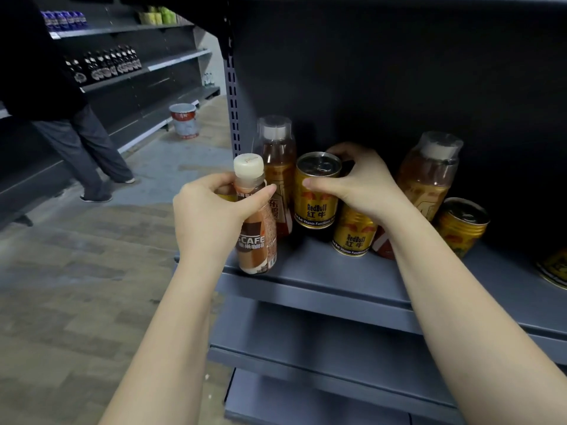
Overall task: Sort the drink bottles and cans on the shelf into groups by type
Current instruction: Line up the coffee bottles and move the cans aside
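My left hand (211, 210) grips the neck of a brown coffee bottle (256, 240) with a cream cap, standing at the left front corner of the grey shelf (337, 286). My right hand (359, 182) grips a gold Red Bull can (316, 194) near its top, fingers over the rim and thumb on the front. A second gold can (352, 234) stands under my right wrist. A third can (461, 227) sits tilted further right. Two amber tea bottles stand behind: one (276, 167) at the left, the other (429, 176) at the right.
A yellow can's edge (553, 269) shows at the far right of the shelf. Lower grey shelves (322, 357) jut out below. On the aisle to the left a person (82, 142) walks past other shelving with dark bottles (107, 64). A paint bucket (184, 120) stands on the floor.
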